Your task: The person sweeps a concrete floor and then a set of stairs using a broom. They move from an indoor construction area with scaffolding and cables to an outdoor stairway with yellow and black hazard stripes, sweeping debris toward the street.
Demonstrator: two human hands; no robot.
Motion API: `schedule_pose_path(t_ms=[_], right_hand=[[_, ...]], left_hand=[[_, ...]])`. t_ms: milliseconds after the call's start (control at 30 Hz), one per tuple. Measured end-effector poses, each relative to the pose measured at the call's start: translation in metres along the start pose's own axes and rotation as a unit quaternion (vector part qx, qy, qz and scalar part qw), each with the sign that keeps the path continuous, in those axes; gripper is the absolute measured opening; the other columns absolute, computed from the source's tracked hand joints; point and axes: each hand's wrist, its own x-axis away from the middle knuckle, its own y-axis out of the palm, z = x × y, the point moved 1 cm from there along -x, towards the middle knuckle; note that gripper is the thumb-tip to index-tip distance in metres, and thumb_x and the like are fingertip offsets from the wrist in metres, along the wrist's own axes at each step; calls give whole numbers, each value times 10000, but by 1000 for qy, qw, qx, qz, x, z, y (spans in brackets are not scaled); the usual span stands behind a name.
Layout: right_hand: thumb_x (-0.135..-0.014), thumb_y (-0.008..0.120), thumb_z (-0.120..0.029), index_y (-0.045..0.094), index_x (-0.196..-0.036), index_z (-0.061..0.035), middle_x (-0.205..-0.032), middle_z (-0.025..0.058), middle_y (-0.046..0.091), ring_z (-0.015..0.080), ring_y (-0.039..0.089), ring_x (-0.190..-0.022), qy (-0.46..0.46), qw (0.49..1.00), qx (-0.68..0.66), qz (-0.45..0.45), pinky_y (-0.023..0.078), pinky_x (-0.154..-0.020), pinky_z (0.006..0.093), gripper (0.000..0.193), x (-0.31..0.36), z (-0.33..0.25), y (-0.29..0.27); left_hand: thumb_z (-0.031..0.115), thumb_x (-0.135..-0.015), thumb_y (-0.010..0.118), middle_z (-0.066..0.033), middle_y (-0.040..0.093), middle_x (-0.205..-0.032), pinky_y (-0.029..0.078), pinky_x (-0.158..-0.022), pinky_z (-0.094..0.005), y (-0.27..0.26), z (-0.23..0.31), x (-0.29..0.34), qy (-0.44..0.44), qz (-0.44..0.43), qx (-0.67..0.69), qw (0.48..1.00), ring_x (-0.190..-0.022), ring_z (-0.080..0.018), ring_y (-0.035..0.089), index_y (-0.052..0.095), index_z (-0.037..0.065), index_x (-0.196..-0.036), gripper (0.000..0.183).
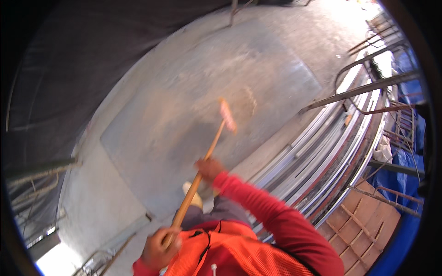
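Note:
A push broom [190, 198] with a long wooden handle slants from my lower left toward the middle of the floor. Its short crosswise head [227, 116], orange and pinkish, is smeared by motion, so its bristles do not show clearly. My left hand [161, 248] is closed round the upper end of the handle, close to my body. Further down the shaft, my right hand [210, 169] grips it with the arm stretched forward. Just beyond the head lies a curved streak of sandy dirt [249, 101] on a large grey sheet [170, 83] covering the floor.
Long metal profiles [317, 161] lie stacked along the right, with metal frames [363, 89] standing over them. Blue tarp [405, 152] and a rusty grid [357, 227] are at the far right. A dark sheet [78, 60] hangs on the left, near scaffold tubes [41, 175].

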Motion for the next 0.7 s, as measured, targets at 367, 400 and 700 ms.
schedule_pose_path(t_ms=[367,400,700], right_hand=[[-909,629,-230,599,-1144,-104,-1088,131,631,407,678,-983,136,979,-108,-104,542,-741,549,269,37,-45,142],[-918,625,-234,577,-1172,-90,-1105,154,622,419,665,-1025,197,964,-165,-72,544,-791,545,296,34,-26,142],[-916,651,-187,507,-1285,-70,-912,134,625,287,625,-792,382,813,-360,249,528,-682,407,413,97,13,75]], left_hand=[[348,-983,586,-278,685,-983,541,-768,-482,-26,-120,-33,54,-90,-199,974,-904,-452,674,663,56,-1186,364],[288,-963,607,-249,688,-970,541,-809,-472,-19,-121,-52,43,-81,-210,973,-885,-425,673,664,47,-1133,300],[508,-968,605,-103,662,-834,517,-684,-376,57,-63,-192,186,-324,-223,900,-742,-217,648,391,-42,-1403,733]])
